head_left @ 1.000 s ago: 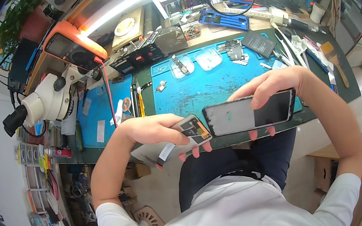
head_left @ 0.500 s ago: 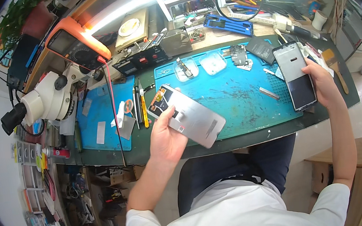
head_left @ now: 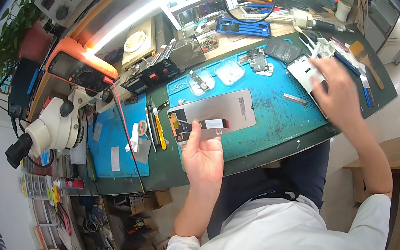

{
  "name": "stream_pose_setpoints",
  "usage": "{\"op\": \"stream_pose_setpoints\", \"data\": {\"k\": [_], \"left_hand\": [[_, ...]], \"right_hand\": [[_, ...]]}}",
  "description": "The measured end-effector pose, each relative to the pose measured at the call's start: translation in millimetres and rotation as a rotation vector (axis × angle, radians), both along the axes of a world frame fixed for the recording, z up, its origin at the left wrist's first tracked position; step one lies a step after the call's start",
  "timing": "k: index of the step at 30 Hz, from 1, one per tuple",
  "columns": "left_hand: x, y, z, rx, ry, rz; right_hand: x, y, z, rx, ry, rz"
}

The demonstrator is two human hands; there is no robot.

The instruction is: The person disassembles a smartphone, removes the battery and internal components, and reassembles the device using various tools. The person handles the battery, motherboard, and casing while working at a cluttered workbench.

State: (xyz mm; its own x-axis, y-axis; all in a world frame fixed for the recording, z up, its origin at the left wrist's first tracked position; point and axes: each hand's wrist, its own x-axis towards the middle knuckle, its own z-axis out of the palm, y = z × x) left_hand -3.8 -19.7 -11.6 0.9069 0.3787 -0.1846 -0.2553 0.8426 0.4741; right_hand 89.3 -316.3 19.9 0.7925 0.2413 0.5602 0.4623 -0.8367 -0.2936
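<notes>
My left hand [head_left: 203, 159] grips a phone screen [head_left: 230, 106] near its left end, thumb on top, above the mat's front part. Its silvery back faces up, with a dark section and a flex cable at the left end. At the right, a phone frame [head_left: 300, 70] lies slanted at the mat's right edge, pale inner side up. Over the frame's right part is my right hand [head_left: 340, 90], blurred by motion. It hides much of the frame, and whether its fingers grip it cannot be told. A phone battery [head_left: 283, 50] and a circuit board [head_left: 256, 60] lie beyond.
On the blue mat [head_left: 261, 135] are two clear dishes [head_left: 230, 72] and a small metal strip [head_left: 295, 99]. A microscope [head_left: 52, 120], an orange multimeter [head_left: 80, 64] with a hanging red lead, and a yellow-handled tool [head_left: 160, 132] stand left. A brush [head_left: 370, 66] lies right.
The phone screen has turned to lie nearly level and moved slightly right with my left hand. The phone frame has tilted and shifted left and away; my right hand has moved left over it.
</notes>
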Motion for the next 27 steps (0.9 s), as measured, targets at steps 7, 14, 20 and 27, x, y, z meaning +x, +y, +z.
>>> {"op": "stream_pose_setpoints", "data": {"k": [7,14,20,27], "left_hand": [[-2.8,-17.3,-6.5,0.161,-0.122,0.039],[-45.9,7.6,-4.2,0.419,-0.070,-0.143],[-66.9,30.9,-18.1,0.665,0.017,-0.282],[-65.7,25.6,-17.0,0.763,0.094,-0.302]], "right_hand": [[-31.3,93.1,-19.6,1.102,1.226,0.544],[-20.8,95.3,-4.1,1.149,1.008,0.536],[-14.9,97.5,-10.8,1.100,0.925,0.566],[-10.7,99.7,-13.6,1.070,0.885,0.552]]}}
